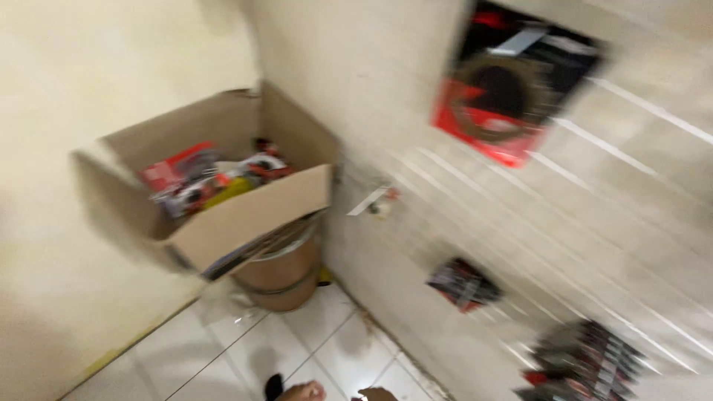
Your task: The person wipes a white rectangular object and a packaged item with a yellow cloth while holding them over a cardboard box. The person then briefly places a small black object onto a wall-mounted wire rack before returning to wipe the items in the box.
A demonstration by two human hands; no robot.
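Note:
The whole view is blurred by motion. Two small skin-coloured shapes show at the bottom edge. They look like the tips of my left hand (pixel 301 390) and my right hand (pixel 376 394), but too little shows to tell whether they hold anything. A small dark object (pixel 273 385) sits just left of the left one. Both are over the white tiled floor (pixel 223 356), well below an open cardboard box (pixel 245 215) filled with red and black packages (pixel 208 178).
The box rests on a brown round drum (pixel 286 278) in the corner of cream walls. On the slatted wall to the right hang a large red-and-black package with a ring in it (pixel 512 82), a small packet (pixel 377 202), a dark packet (pixel 462 284) and several dark packets (pixel 587 364).

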